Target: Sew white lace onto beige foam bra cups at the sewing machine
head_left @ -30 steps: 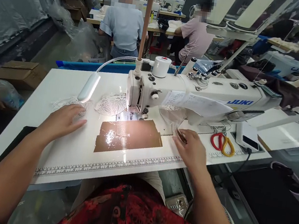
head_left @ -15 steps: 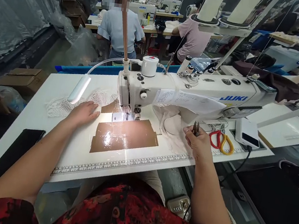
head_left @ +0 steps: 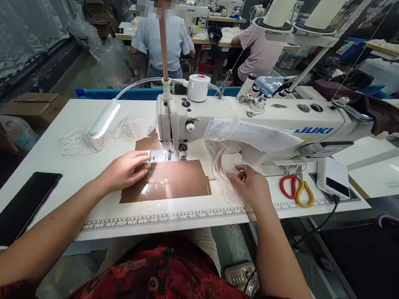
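My left hand (head_left: 125, 171) lies with fingers stretched out at the left edge of the brown taped patch (head_left: 177, 178), its fingertips at the metal plate (head_left: 163, 156) under the sewing machine's needle. My right hand (head_left: 253, 188) is closed around small dark thread snips (head_left: 243, 176), their tips pointing up and left. Most of the snips is hidden by the fingers. That hand rests at the edge of a bunched pale fabric piece (head_left: 227, 165), right of the needle. The white JUKI sewing machine (head_left: 255, 115) stands over the fabric.
White lace (head_left: 86, 142) lies on the table's left, under a lit lamp (head_left: 105, 118). A black phone-like slab (head_left: 18, 209) is at the left edge. Red-and-yellow-handled scissors (head_left: 296, 189) and a white power bank-like box (head_left: 333, 178) sit at right. Two people work at machines beyond.
My left hand has slid right, from beside the lace onto the brown patch near the needle. My right hand has moved left with the snips, whose tips have tilted down toward the pale fabric.
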Available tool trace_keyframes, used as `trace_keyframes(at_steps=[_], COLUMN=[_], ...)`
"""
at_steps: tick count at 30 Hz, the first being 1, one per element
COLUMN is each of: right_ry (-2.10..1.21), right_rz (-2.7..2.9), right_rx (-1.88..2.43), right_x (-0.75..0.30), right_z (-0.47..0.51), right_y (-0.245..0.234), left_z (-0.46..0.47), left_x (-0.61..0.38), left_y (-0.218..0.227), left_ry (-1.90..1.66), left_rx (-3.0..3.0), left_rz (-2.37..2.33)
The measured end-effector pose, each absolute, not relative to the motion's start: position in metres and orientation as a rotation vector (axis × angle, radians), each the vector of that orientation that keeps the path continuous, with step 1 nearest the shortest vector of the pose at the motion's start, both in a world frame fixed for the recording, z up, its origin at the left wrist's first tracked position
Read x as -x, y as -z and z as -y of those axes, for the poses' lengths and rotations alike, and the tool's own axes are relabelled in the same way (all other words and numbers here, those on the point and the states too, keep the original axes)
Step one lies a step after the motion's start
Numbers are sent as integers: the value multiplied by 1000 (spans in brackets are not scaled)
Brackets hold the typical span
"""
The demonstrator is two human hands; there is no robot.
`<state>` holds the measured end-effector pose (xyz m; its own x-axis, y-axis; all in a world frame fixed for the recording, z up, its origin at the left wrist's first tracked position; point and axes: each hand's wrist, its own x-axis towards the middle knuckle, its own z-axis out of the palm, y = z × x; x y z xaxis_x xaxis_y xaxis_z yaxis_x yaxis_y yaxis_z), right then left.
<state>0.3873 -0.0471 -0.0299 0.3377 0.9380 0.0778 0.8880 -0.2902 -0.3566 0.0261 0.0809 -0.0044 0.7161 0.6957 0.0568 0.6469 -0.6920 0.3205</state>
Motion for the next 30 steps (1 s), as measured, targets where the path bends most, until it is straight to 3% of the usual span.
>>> trace_keyframes(at_steps=[7,13,18,26,30], right_ry=[-167,-205,-230,-922,-949], right_rz=[1723,1331,1594,1198,1079], right_rx=[2315,1950,2004,1572,1486], right_x=[-388,-394,-383,-375,-375], right_z=[47,65,54,85,97], right_y=[36,42,40,41,40], left_z=[-53,-38,-32,-31,-32], left_x=[-58,-81,-115,-157,-179], left_y=[-1,-6,-4,4,10], left_ry=[-233,-231,-269,-462,-377], left_rx=[-2548,-2416,-2371,-2285,-2459], left_rz=[-736,-536,-486,-669,-765])
